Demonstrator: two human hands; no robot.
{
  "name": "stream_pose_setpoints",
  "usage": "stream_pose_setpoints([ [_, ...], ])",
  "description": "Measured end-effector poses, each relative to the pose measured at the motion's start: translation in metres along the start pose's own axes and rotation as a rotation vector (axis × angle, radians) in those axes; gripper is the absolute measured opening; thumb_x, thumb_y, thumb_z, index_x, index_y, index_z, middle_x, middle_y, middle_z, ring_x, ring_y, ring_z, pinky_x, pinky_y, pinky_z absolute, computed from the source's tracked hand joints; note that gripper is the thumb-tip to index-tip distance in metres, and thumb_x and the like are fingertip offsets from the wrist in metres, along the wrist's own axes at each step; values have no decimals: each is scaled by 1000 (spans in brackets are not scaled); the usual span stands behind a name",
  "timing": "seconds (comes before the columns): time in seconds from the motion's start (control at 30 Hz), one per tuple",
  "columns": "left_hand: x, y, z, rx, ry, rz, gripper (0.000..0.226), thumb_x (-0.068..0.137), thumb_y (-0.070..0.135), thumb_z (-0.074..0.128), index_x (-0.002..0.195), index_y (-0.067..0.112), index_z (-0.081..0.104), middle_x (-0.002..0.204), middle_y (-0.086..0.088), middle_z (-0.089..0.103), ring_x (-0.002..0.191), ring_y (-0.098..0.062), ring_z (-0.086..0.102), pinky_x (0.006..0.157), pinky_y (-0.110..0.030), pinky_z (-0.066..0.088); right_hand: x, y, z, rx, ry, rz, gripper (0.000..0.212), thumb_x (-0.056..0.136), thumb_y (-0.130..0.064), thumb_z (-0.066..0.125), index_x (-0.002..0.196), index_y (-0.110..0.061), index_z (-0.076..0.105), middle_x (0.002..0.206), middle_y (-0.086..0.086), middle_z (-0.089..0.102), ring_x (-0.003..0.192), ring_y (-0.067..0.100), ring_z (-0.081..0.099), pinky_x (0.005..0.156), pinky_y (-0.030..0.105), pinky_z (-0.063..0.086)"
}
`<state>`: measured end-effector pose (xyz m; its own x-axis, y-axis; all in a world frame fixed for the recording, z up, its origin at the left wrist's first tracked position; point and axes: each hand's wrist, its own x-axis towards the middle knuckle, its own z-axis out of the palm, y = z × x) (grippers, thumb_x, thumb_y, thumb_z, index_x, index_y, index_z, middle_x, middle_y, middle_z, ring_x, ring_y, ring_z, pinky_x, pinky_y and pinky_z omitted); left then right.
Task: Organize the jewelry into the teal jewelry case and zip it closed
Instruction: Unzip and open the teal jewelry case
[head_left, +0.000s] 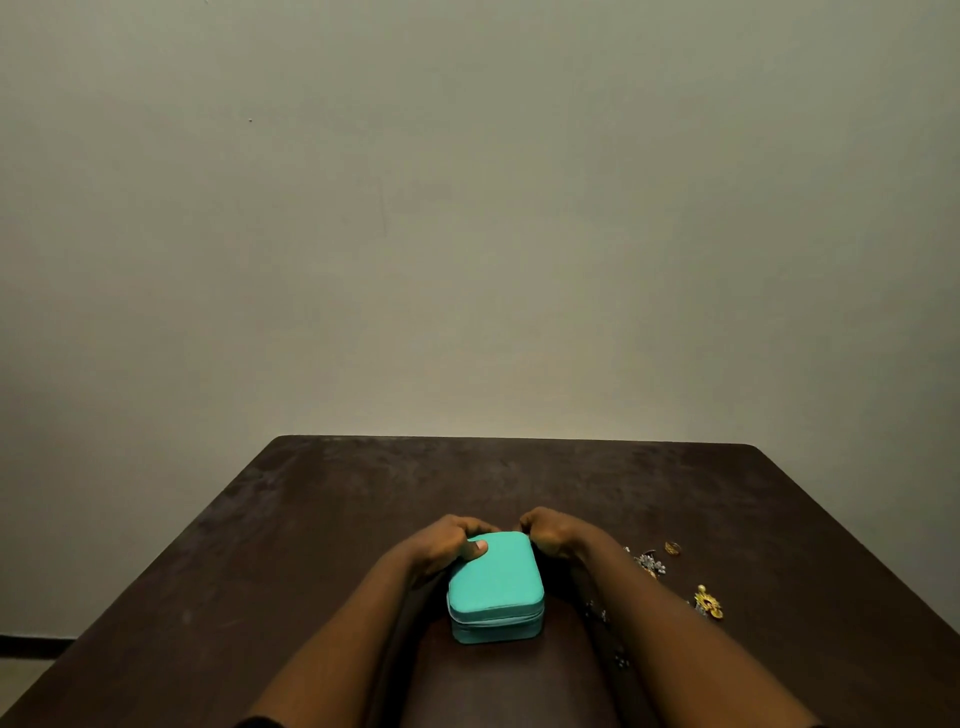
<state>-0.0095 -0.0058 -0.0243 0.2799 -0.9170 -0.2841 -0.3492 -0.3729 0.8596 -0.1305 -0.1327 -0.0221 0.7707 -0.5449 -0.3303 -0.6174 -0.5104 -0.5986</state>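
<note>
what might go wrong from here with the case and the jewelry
The right forearm lies close by the loose jewelry on the table; a sweep may scatter small pieces. The left hand grips the teal case only at its far corner, so tugging the zip may skid or tip it.

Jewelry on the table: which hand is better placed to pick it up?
Probably the right hand: the jewelry lies beside its forearm, right of the teal case, while the left hand grips the case.
</note>
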Motion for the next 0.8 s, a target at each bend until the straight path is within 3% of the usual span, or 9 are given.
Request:
stream_pose_setpoints([
  [0.17, 1, -2, -1, 11, 22, -8, 34, 96, 4, 43, 127, 7, 56, 124, -15, 60, 108, -22, 56, 101, -37, 46, -3, 3, 4, -17, 159, -72, 17, 90, -4, 54, 76, -14, 55, 90, 5, 57, 82, 16, 52, 73, 26, 38],
  [0.3, -5, 3, 4, 85, 31, 7, 37, 97, 6, 42, 133, 10, 51, 127, -12, 56, 107, -18, 53, 98, -32, 44, -8, 10, 7, 8, 353, -75, 35, 84, 4, 52, 61, -22, 49, 84, 1, 60, 83, 13, 54, 72, 20, 37],
  [0.43, -7, 5, 9, 352, 132, 168, 47, 95, 6, 45, 138, 25, 45, 140, 1, 42, 130, -16, 37, 103, -23, 29, -18, 10, 10, -42, 409, -107, 31, 86, 2, 53, 63, -20, 48, 85, 4, 61, 83, 13, 53, 69, 20, 34],
  [0.53, -10, 4, 21, 450, 238, 244, 57, 85, -12, 42, 127, 22, 59, 131, 0, 52, 123, -19, 47, 95, -20, 36, -28, 11, 19, -47, 470, -97, 19, 88, 1, 48, 74, -13, 50, 91, 12, 63, 82, 15, 49, 66, 23, 31],
  [0.6, -13, 1, 31, 457, 312, 236, 72, 71, -20, 36, 124, 22, 62, 125, -2, 55, 115, -20, 51, 88, -20, 40, -36, 13, 24, -48, 525, -75, 27, 88, 1, 45, 66, -15, 45, 98, 16, 65, 81, 17, 47, 66, 25, 30],
  [0.7, -12, -4, 40, 505, 409, 248, 75, 70, -19, 36, 125, 24, 61, 126, -2, 56, 117, -21, 51, 96, -25, 42, -51, 19, 31, -40, 567, -49, 38, 87, 0, 45, 58, -23, 37, 93, 14, 65, 80, 17, 47, 66, 26, 30],
  [0.8, -12, -5, 44, 517, 452, 231, 60, 81, -9, 39, 126, 25, 60, 127, -3, 55, 117, -23, 50, 97, -30, 43, -67, 23, 40, -31, 566, -28, 22, 85, 0, 48, 70, -16, 49, 94, 13, 67, 85, 24, 56, 68, 28, 34],
])
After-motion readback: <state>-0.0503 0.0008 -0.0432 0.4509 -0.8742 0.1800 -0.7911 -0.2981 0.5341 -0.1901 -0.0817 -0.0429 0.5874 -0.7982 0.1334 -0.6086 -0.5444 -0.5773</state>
